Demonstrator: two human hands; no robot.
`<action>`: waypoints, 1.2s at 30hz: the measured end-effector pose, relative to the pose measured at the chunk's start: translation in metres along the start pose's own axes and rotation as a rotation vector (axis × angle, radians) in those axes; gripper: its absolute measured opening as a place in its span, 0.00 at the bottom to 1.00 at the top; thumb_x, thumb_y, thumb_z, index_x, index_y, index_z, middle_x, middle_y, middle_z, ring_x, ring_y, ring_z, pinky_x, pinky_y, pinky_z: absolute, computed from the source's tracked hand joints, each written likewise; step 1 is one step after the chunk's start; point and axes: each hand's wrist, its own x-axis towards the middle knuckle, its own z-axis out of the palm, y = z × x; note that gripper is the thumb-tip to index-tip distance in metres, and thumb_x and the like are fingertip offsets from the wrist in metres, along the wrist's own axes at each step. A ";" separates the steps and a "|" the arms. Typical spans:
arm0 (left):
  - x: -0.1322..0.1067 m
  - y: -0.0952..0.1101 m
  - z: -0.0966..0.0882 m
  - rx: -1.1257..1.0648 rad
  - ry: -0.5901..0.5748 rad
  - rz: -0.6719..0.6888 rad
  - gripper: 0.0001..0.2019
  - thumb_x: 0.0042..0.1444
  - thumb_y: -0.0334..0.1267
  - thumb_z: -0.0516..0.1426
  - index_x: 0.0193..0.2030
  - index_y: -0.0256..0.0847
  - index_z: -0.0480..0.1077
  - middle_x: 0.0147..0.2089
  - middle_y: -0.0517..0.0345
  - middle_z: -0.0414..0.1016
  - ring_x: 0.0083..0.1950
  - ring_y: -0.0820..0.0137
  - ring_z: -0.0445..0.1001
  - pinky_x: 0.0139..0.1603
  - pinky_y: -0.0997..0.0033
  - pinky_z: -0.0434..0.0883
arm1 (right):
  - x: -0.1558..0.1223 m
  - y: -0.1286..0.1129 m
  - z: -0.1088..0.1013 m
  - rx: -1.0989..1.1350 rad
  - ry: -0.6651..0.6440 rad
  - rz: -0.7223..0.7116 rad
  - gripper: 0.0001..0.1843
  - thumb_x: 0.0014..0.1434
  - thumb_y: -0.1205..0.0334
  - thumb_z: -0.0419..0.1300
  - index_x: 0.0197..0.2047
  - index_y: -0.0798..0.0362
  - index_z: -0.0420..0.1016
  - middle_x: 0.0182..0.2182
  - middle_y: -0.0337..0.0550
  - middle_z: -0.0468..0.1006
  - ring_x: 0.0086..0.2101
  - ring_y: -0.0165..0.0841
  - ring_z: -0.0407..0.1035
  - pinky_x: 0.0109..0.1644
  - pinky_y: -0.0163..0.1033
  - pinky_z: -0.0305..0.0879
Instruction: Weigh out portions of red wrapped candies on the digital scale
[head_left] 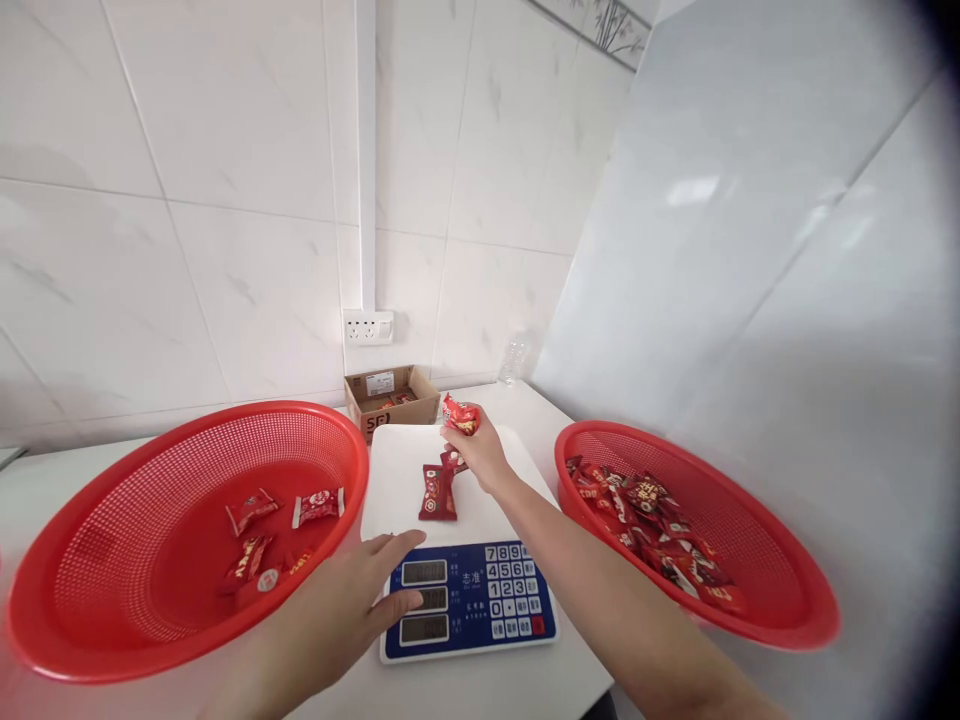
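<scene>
My right hand (478,450) is closed on a red snack packet (460,414), held above the far part of the scale's white pan (397,455). On the pan lies a dark red snack packet (438,492), with another packet (453,460) partly hidden behind my right hand. My left hand (375,585) holds nothing; its fingers are apart at the left side of the scale's blue panel (472,635), over the displays. The digits on the displays are too dim to read.
At left stands a red basket (187,440) with several packets; at right, another red basket (780,545) holds a heap of them. A cardboard box (401,413) sits behind the scale. A clear bottle (514,358) stands by the wall, near a socket (368,328).
</scene>
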 end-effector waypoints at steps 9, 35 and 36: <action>0.000 0.002 0.000 0.020 -0.005 0.004 0.23 0.62 0.49 0.46 0.64 0.52 0.57 0.57 0.54 0.71 0.55 0.58 0.71 0.54 0.55 0.66 | -0.021 0.007 -0.032 0.000 -0.027 0.070 0.24 0.48 0.49 0.61 0.46 0.49 0.65 0.31 0.39 0.74 0.29 0.34 0.71 0.21 0.35 0.66; 0.000 0.001 -0.001 -0.012 0.026 -0.002 0.22 0.62 0.49 0.45 0.62 0.51 0.60 0.51 0.55 0.74 0.49 0.62 0.74 0.48 0.64 0.69 | -0.050 -0.031 -0.077 -0.459 -0.265 0.032 0.14 0.52 0.57 0.60 0.42 0.48 0.76 0.38 0.41 0.78 0.23 0.27 0.69 0.18 0.31 0.63; 0.000 0.001 -0.001 -0.014 0.026 0.000 0.22 0.62 0.49 0.45 0.62 0.51 0.60 0.50 0.55 0.75 0.49 0.62 0.74 0.48 0.64 0.69 | -0.048 -0.030 -0.073 -0.432 -0.248 0.027 0.13 0.52 0.57 0.61 0.41 0.49 0.76 0.36 0.41 0.78 0.24 0.28 0.69 0.18 0.31 0.63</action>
